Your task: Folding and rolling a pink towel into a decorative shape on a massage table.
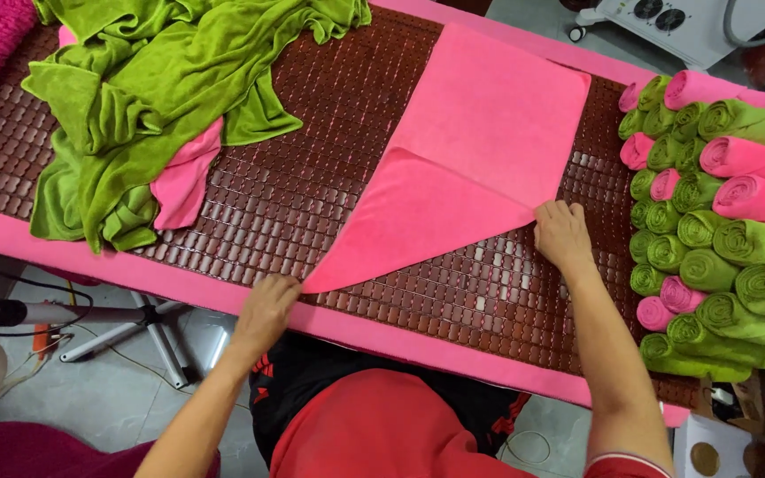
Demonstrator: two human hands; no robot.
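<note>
— Where's the pink towel point(480, 150)?

— Mid-worktop, at one o'clock from my left hand point(266, 305), which pinches its pointed corner. My right hand point(561, 232) presses flat, nothing gripped, on the fold's other end.

— Any tips?

— I'd keep that diagonal crease taut. Soft plush over a hard, glossy brown tile mat point(312, 195).

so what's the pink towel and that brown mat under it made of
The pink towel looks like soft microfibre or terry cloth: matte, fuzzy surface, folding limply into a clean crease. The brown mat seems made of small hard tiles, perhaps lacquered bamboo or wood; each glossy block catches light, with gaps between them.
</note>
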